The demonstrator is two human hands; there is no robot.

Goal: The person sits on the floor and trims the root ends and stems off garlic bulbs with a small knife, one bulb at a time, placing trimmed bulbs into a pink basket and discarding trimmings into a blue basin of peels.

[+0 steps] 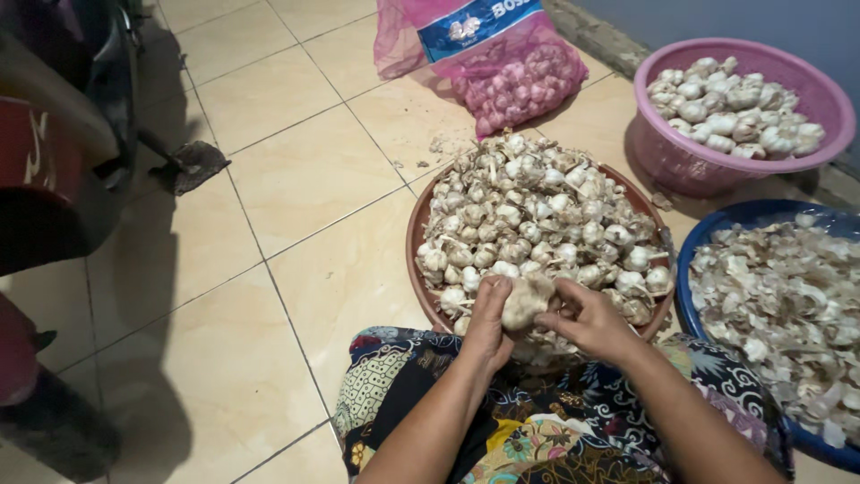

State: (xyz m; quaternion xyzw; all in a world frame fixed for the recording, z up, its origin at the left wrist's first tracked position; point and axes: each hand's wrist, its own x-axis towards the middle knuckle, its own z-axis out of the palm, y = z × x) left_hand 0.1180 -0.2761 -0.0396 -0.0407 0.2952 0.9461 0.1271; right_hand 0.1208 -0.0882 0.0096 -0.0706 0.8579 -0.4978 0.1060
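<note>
Someone sits on the tiled floor (296, 179) with a patterned batik cloth (537, 421) across the lap, both hands meeting over one garlic bulb (524, 302). The left hand (488, 324) cups the bulb from the side, fingers curled up around it and the thumb pressed against its papery skin; the right hand (587, 318) closes on it from the other side, fingertips pinching at the top of the bulb. The bulb sits just above the lap, at the near rim of a brown round basin (414, 242) heaped with unpeeled garlic heads (537, 215). To the person's right a blue basin (690, 269) holds a mound of loose dry garlic skins (788, 287), its edge touching the brown one. Farther back on the right stands a pink plastic basin (717, 170) filled with cleaner, whiter garlic bulbs (730, 112). Behind the brown basin lies a pink mesh sack (520, 81) still bulging with garlic, a blue label across it. Off to the left, in shadow, the dark body of a parked motorbike (63, 134) stands on the tiles, well apart from the basins.
</note>
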